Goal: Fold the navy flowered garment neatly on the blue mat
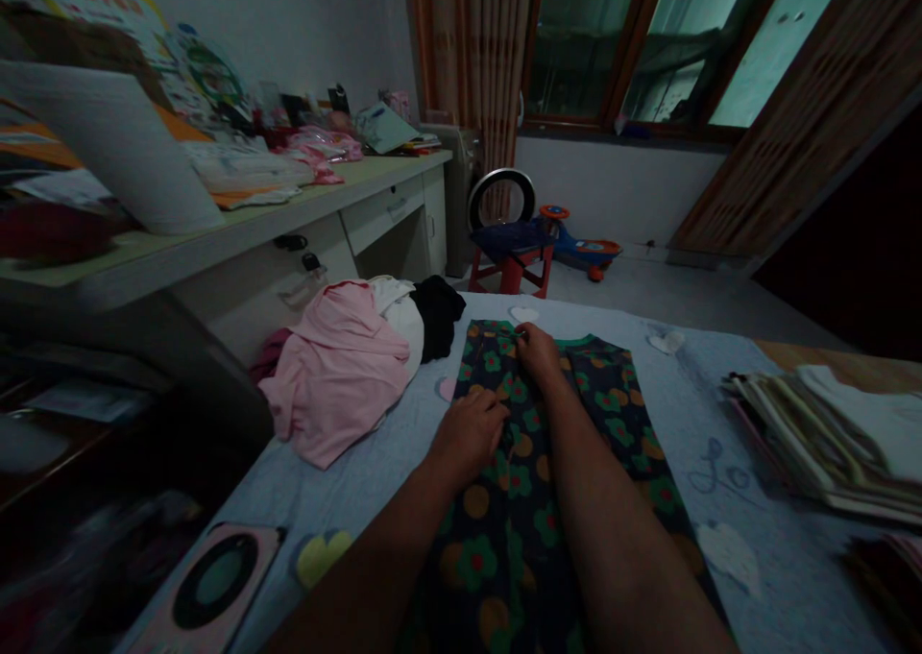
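Dark floral top (515, 481), soft and light, best gripped at the collar (585, 341), was pressed on the bed (710, 539) by the flat, open left hand (468, 433); the curled right hand (537, 351) rested on it, any pinch unclear.

The garment (504, 539) is matt printed cloth, the bedcover (720, 443) soft cloth, the desk (288, 203) smooth.

A white desk (237, 214) ran along the left wall (288, 20), while curtains (472, 49) edged dark windows (634, 49) at upper right, above a grey floor (691, 294).
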### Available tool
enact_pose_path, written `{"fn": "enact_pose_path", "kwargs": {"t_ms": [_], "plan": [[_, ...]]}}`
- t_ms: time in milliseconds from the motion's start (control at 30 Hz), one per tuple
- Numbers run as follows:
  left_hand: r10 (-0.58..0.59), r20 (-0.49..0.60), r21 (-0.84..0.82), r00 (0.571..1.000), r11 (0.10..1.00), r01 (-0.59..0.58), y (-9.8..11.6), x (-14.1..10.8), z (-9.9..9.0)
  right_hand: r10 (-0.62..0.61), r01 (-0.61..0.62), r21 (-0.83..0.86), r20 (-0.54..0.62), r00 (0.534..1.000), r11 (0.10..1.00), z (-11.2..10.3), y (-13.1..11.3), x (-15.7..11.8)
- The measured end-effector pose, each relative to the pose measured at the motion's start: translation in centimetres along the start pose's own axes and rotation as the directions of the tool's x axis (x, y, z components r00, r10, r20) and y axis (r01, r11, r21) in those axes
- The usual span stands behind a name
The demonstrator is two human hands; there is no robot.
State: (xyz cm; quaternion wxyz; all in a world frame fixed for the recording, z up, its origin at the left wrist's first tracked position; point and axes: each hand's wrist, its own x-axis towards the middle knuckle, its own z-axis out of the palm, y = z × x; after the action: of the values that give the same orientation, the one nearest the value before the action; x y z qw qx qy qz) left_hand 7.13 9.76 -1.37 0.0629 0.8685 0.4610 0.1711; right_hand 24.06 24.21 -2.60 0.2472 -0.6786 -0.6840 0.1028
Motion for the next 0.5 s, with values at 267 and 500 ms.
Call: {"fn": "enact_pose_path", "kwargs": {"t_ms": [267,500], "plan": [[-0.014,0.073,-0.04,0.997,0.999,0.017,0.5,-0.3,-0.3,0.036,-0.035,-0.065,0.004,0.999,0.997,-0.1,-0.5,-0.2],[-0.103,-0.128,-0.055,0.986,0.994,0.096,0.1,-0.2,0.0,-0.094,0.087,-0.103,-0.068,0.993,0.991,-1.2,-2.1,-0.9]]}}
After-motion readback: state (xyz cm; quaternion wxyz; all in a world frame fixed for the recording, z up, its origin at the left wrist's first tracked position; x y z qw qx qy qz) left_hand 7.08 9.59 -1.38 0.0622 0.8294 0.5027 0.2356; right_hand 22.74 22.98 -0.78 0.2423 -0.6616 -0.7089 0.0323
